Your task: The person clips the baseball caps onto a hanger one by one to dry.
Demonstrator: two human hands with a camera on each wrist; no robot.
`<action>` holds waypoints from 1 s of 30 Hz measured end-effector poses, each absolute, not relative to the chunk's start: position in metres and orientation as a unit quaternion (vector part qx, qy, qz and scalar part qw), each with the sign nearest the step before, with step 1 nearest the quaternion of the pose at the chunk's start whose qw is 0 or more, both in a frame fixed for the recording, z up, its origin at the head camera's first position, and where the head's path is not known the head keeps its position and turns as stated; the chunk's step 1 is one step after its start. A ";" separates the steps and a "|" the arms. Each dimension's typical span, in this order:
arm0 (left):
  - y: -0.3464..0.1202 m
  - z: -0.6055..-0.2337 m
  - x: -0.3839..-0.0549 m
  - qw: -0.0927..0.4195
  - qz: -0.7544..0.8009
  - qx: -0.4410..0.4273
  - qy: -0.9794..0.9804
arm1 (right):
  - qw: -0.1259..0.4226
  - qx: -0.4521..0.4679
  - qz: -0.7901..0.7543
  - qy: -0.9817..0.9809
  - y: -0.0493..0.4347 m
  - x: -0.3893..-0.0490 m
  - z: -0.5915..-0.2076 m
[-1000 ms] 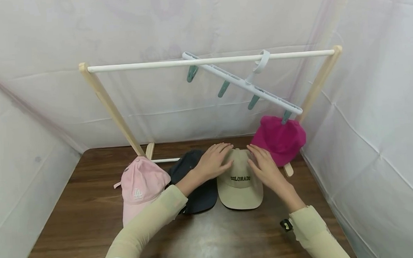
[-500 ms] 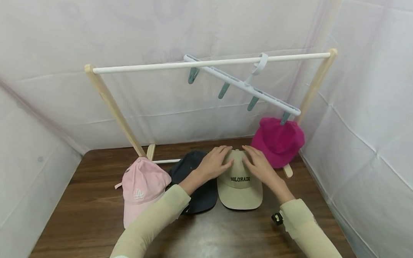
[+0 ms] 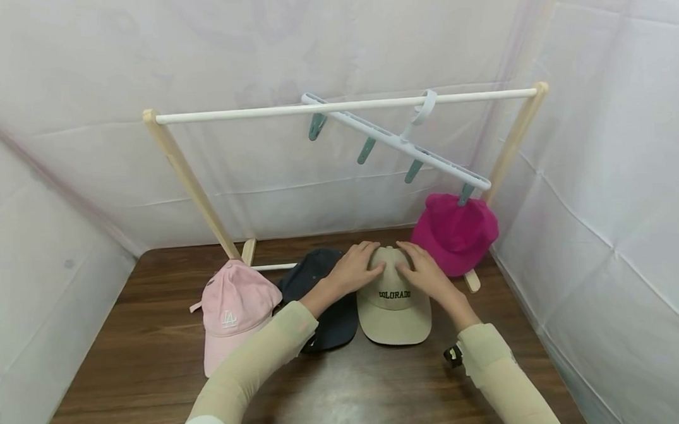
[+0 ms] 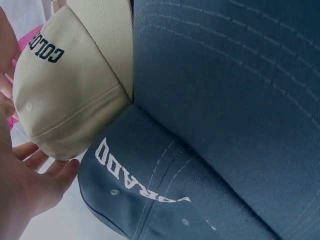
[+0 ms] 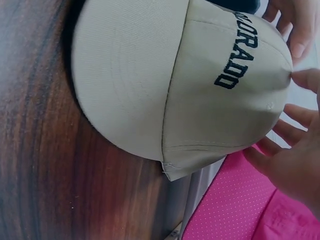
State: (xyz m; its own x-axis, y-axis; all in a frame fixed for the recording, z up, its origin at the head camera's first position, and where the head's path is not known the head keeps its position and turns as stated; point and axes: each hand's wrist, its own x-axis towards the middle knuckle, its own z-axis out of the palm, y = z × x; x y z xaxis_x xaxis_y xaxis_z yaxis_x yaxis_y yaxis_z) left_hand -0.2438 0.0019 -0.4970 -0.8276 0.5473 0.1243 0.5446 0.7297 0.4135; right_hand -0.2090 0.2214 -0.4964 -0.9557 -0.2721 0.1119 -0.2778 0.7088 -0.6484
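Note:
A beige baseball cap (image 3: 394, 326) with dark COLORADO lettering sits on the table, brim toward me. My left hand (image 3: 351, 268) holds the left side of its crown, fingers at the back and thumb in front. On the opposite side my right hand (image 3: 426, 271) holds the crown likewise; in the right wrist view its thumb meets the fabric (image 5: 227, 100). A navy cap (image 3: 335, 326) with white lettering lies to the left, partly under my left forearm. Farther left is a pink cap (image 3: 235, 305) with a white LA logo.
A wooden rack with a white rail (image 3: 244, 114) stands behind the caps. A pale hanger (image 3: 402, 145) hangs slanted from it, with several green clips (image 3: 365, 151). A magenta cap (image 3: 454, 238) hangs from the near-end clip. White cloth walls (image 3: 627, 161) surround the wooden table (image 3: 348, 401).
My right hand has moved left, closing in on the beige cap's crown. The left hand has stayed nearly in place. The view has shifted slightly; the caps rest where they were.

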 end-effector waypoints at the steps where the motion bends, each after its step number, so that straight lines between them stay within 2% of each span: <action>1: 0.002 -0.497 -0.244 0.005 0.224 0.291 0.930 | 0.000 0.152 0.352 -0.924 0.222 -0.209 -0.496; 11: 0.001 -0.499 -0.247 0.020 0.233 0.299 0.925 | -0.068 0.171 0.348 -0.919 0.230 -0.217 -0.488; 25: -0.004 -0.499 -0.251 0.042 0.251 0.334 0.908 | -0.195 0.190 0.322 -0.907 0.246 -0.252 -0.483; 30: -0.002 -0.501 -0.249 0.051 0.246 0.328 0.910 | -0.208 0.188 0.320 -0.905 0.246 -0.252 -0.481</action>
State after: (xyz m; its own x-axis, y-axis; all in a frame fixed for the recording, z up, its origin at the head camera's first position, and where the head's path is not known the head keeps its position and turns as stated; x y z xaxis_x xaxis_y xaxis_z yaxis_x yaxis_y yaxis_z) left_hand -0.2488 -0.0020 -0.5009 -0.7791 0.6230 0.0698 0.5731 0.6628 0.4820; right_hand -0.2518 0.2455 -0.4807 -0.8427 -0.4738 -0.2556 -0.2076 0.7240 -0.6578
